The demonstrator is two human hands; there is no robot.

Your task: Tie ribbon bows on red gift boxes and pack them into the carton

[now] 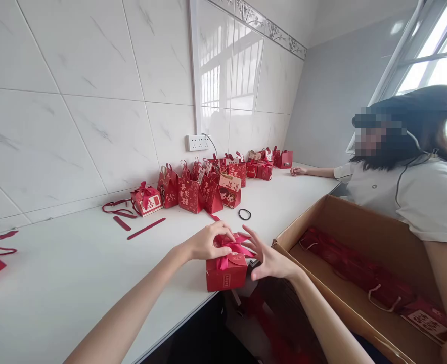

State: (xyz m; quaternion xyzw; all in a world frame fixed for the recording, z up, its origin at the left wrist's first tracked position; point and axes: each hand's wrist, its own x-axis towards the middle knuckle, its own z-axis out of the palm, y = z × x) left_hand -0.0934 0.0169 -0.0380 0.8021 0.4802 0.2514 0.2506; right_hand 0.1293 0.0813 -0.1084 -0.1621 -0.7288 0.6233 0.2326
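Since the box (226,276) sits at the six-o'clock edge of the table (94,283), a tug from the left hand (207,242) pinching its ribbon (240,247) (right hand (271,260) wide, at three o'clock) could topple it.

I'm looking at a white table (75,283): bow-topped red box (226,278) at the near edge. From that, red gift boxes (211,194) around 12 o'clock, black band (245,219) at 1, red strips (146,229) at 10.
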